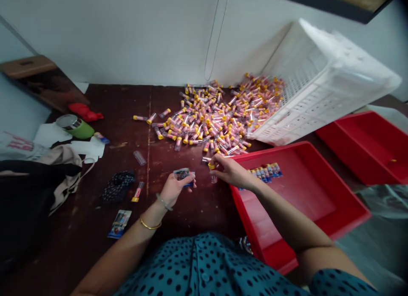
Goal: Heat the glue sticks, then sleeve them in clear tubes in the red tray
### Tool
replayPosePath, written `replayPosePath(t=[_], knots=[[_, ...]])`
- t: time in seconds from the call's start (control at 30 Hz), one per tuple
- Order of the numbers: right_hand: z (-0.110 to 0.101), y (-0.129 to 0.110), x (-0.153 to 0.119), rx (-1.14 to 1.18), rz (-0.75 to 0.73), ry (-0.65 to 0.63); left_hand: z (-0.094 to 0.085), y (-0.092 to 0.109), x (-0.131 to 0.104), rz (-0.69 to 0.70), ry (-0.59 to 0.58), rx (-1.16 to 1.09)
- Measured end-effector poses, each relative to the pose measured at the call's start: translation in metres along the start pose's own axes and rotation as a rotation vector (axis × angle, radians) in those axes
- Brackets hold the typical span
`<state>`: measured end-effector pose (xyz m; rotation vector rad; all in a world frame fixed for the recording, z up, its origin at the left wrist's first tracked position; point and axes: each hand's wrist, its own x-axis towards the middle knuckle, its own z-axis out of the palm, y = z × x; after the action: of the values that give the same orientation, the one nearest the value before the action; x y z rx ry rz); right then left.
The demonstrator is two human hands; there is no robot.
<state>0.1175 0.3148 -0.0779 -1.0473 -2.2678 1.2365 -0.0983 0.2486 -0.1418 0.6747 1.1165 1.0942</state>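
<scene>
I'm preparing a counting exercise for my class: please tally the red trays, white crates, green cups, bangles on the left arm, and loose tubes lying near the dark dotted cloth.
Red trays: 2
White crate: 1
Green cup: 1
Bangles: 2
Loose tubes near the dotted cloth: 2
Total: 8

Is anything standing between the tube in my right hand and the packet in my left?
Nothing visible does. Between the tube in the right hand and the packet in the left hand, the dark tabletop shows. The heap of tubes lies beyond both hands; the red tray sits under the right forearm.
</scene>
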Motion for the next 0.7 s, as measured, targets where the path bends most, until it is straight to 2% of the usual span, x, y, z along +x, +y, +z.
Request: replayPosePath(t=[0.1,0.2,0.33,0.53,0.7], knots=[[0.025,-0.006,0.0,0.067,-0.017,0.019,-0.006,-0.001,-0.007,0.016,-0.014,0.036],[0.045,-0.015,0.008,0.034,-0.093,0.04,-0.01,0.002,-0.015,0.043,-0.057,0.099],[0.057,-0.025,0.017,-0.026,-0.138,0.03,-0.019,0.01,-0.022,0.03,-0.077,0.105],[0.05,-0.017,0.005,0.177,0.022,0.104,-0.033,0.006,-0.025,-0.036,-0.133,0.118],[0.021,0.0,-0.019,0.469,0.196,0.265,-0.024,-0.004,-0.02,-0.009,-0.14,0.165]])
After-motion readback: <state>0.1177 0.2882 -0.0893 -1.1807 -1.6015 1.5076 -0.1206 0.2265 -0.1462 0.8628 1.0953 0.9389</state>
